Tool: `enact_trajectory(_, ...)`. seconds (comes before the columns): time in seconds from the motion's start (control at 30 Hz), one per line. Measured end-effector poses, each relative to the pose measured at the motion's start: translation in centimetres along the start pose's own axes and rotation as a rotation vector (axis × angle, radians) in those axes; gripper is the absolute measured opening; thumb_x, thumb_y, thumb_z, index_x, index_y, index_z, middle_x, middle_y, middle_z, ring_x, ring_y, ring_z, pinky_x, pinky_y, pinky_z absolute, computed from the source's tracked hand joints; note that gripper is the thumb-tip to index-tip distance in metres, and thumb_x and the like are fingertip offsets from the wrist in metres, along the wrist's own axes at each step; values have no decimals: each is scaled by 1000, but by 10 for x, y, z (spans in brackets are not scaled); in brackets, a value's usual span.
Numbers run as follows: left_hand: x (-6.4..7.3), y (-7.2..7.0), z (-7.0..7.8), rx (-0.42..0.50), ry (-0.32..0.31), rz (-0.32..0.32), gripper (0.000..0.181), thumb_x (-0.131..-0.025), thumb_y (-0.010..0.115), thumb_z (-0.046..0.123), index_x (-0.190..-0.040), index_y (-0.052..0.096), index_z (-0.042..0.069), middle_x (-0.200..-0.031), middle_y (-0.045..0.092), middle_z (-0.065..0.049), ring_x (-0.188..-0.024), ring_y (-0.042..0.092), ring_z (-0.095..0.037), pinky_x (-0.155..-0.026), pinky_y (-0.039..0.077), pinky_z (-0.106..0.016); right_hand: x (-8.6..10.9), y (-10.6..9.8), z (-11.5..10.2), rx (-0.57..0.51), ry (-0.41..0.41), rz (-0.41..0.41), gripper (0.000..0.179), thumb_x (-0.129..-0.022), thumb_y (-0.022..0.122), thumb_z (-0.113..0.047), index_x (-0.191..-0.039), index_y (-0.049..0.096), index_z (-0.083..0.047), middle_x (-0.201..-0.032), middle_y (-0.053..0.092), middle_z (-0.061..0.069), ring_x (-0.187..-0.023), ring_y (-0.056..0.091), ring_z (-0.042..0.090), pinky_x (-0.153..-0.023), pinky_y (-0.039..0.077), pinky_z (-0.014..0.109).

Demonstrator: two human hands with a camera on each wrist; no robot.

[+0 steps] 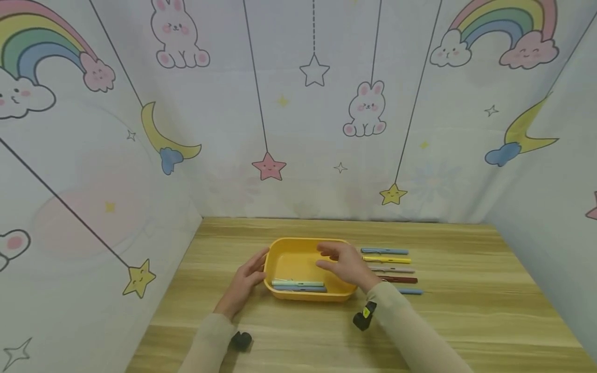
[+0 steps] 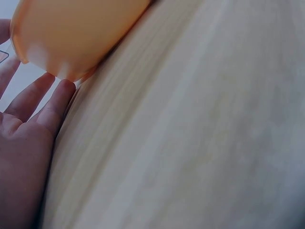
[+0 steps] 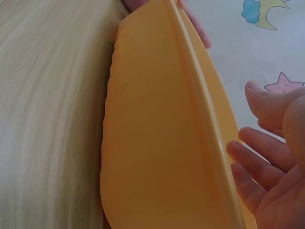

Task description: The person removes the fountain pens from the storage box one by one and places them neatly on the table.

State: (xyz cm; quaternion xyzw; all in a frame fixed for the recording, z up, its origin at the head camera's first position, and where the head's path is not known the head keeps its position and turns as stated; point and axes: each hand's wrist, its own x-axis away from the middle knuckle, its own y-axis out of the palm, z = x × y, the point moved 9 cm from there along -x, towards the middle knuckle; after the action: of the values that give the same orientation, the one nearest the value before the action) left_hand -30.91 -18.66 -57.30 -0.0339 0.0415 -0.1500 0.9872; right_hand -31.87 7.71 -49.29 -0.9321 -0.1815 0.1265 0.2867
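A yellow plastic bin (image 1: 298, 297) stands on the table. Inside it, along the near wall, lie a pale green pen (image 1: 298, 283) and a blue pen (image 1: 303, 289). My left hand (image 1: 243, 282) is at the bin's left end, its extended fingertips (image 2: 64, 90) right at the wall. Over the bin's right part hovers my right hand (image 1: 347, 265), fingers apart and loosely bent, with nothing between them. In the right wrist view its fingers (image 3: 255, 162) reach just past the rim.
To the right of the bin several pens lie in a column, among them a blue pen (image 1: 384, 251), a yellow pen (image 1: 388, 259) and a brown pen (image 1: 401, 280). My right forearm partly covers the lower ones. A printed cloth (image 1: 308, 197) borders the wooden table (image 1: 298, 342).
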Motion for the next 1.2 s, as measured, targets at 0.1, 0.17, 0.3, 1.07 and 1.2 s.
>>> enact_trajectory(0.1, 0, 0, -2, -9, -6, 3, 64, -103, 55, 8, -164, 39, 23, -166, 41, -12, -153, 38, -35, -109, 41, -19, -2, 6, -3, 14, -12, -29, 49, -99, 74, -19, -142, 63, 1, -139, 68, 15, -121, 68, 33, -105, 53, 51)
enact_trajectory(0.17, 0, 0, -3, -7, -8, 4, 64, -103, 55, 8, -164, 40, 23, -166, 42, -12, -153, 39, -35, -109, 42, -19, -4, 10, -3, 14, -8, -49, 49, -99, 74, -20, -142, 63, 0, -137, 69, 15, -120, 69, 33, -104, 54, 51)
enact_trajectory(0.3, -1, 1, -3, 3, -2, 10, 64, -103, 54, 6, -163, 41, 23, -165, 42, -12, -152, 40, -34, -109, 43, -21, -7, 16, -1, 21, 17, -96, 49, -98, 75, -20, -142, 64, -1, -133, 71, 15, -118, 69, 32, -101, 56, 50)
enact_trajectory(1.07, -2, 2, 3, 14, 0, 24, 64, -102, 54, 3, -162, 42, 18, -165, 41, -15, -151, 41, -36, -107, 46, -22, -8, 52, 14, 37, 54, -295, 35, -94, 80, -16, -127, 75, -4, -113, 79, 7, -102, 74, 20, -93, 60, 42)
enact_trajectory(1.2, -1, 2, 4, 9, 13, 21, 64, -102, 53, 3, -163, 40, 15, -165, 40, -17, -150, 41, -38, -106, 46, -23, -9, 55, 14, 48, 34, -290, 32, -93, 80, -15, -125, 76, -7, -110, 79, 3, -101, 75, 19, -91, 61, 40)
